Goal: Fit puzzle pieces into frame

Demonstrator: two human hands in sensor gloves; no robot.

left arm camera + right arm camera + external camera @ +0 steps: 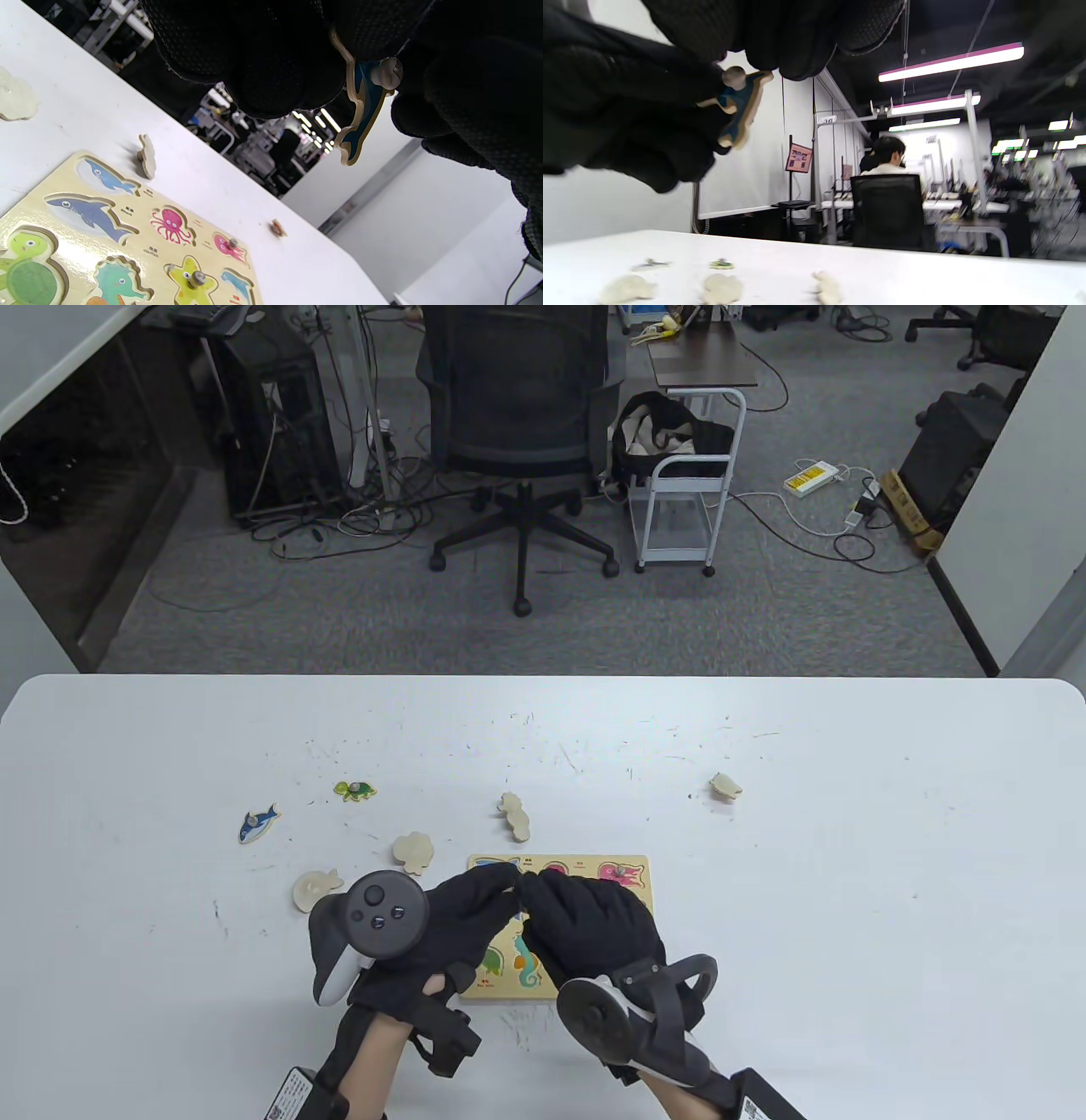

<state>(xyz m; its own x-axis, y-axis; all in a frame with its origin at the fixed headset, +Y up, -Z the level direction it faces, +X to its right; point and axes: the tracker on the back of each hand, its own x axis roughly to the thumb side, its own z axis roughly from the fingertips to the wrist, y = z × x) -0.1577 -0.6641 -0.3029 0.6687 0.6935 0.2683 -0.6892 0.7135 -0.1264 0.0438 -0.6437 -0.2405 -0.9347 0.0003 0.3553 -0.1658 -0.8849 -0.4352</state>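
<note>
- Far left on the table (848, 899) I see a blue fish piece (257, 822) lying face up, and just right of it, a little farther off, a green turtle piece (355, 791).
- Nearer me lie two pale pieces face down (317, 889) (413, 852), just left of the frame.
- My left hand (462, 916) hovers above the puzzle frame (628, 891), fingers curled, pinching one end of a blue shark piece (360, 110) held in the air (the wooden knob shows in both wrist views).
- My right hand (590, 920) meets it fingertip to fingertip, gripping the same piece from the other side.
- Beyond the frame lies a pale seahorse piece (514, 817); far right sits another small pale piece (725, 786), well apart.
</note>
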